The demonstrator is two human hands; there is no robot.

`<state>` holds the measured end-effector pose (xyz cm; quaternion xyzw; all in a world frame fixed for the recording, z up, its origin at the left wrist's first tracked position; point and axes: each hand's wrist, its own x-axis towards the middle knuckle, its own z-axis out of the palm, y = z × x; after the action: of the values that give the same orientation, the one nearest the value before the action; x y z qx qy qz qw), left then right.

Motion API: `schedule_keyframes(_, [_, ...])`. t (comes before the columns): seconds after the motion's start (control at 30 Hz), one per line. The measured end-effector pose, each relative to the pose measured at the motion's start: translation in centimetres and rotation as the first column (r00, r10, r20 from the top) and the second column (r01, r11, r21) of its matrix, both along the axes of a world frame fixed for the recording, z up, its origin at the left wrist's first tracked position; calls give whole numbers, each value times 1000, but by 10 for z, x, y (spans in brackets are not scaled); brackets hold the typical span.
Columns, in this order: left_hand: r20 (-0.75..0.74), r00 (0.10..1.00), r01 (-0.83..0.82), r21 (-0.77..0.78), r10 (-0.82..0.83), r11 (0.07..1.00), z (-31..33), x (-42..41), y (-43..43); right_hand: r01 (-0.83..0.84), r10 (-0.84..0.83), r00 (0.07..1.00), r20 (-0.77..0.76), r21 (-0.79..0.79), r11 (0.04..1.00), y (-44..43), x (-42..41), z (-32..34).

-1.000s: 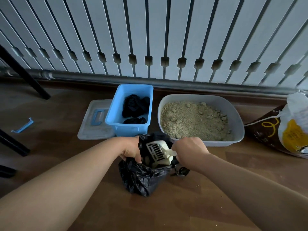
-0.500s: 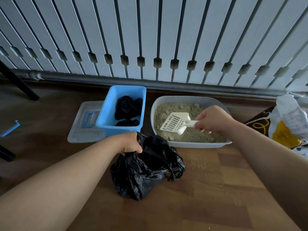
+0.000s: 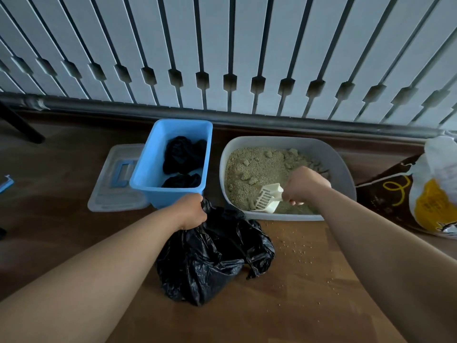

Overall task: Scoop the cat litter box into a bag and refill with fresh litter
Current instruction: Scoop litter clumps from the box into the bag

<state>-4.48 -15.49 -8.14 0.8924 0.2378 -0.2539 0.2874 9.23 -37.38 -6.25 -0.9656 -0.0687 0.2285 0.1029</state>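
Note:
A grey litter box (image 3: 343,167) holds sandy litter with several clumps (image 3: 249,167). My right hand (image 3: 305,185) grips the handle of a white slotted scoop (image 3: 268,198), whose blade dips into the litter at the box's near edge. In front of the box a black plastic bag (image 3: 212,253) sits on the wooden floor. My left hand (image 3: 191,211) grips the bag's rim at its far left side and holds it up. A brown, white and yellow sack of fresh litter (image 3: 425,191) lies to the right of the box.
A blue plastic bin (image 3: 148,169) with black bags inside stands left of the litter box, on a clear lid (image 3: 111,191). Spilled grains (image 3: 299,248) dot the floor by the bag. A white slatted wall with a grey pipe (image 3: 247,117) runs behind.
My right hand carried the scoop out of the black bag, over the litter box, then lowered its blade into the litter near the front edge. My left hand kept its hold on the bag.

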Motion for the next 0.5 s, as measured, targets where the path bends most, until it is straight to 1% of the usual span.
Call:
schedule_keyframes(0.13, [63, 998, -13, -32, 15, 999, -8, 3, 5, 87, -82, 996, -48, 126, 988, 6, -3, -25])
schedule_keyframes(0.27, [107, 994, -25, -43, 30, 999, -14, 7, 9, 192, -181, 981, -66, 261, 946, 13, -12, -53])
schedule_keyframes(0.33, [121, 992, -24, -44, 29, 999, -17, 7, 10, 267, -255, 964, -80, 339, 902, 19, -17, -66])
schedule_keyframes(0.4, [125, 992, -27, -55, 34, 998, -20, 7, 10, 348, -348, 934, -87, 456, 819, 26, -21, -76])
schedule_keyframes(0.43, [126, 991, -28, -60, 36, 998, -21, 7, 10, 370, -375, 922, -90, 488, 791, 28, -21, -79])
schedule_keyframes(0.5, [125, 991, -30, -73, 39, 997, -25, 7, 12, 380, -378, 919, -111, 505, 775, 32, -21, -83])
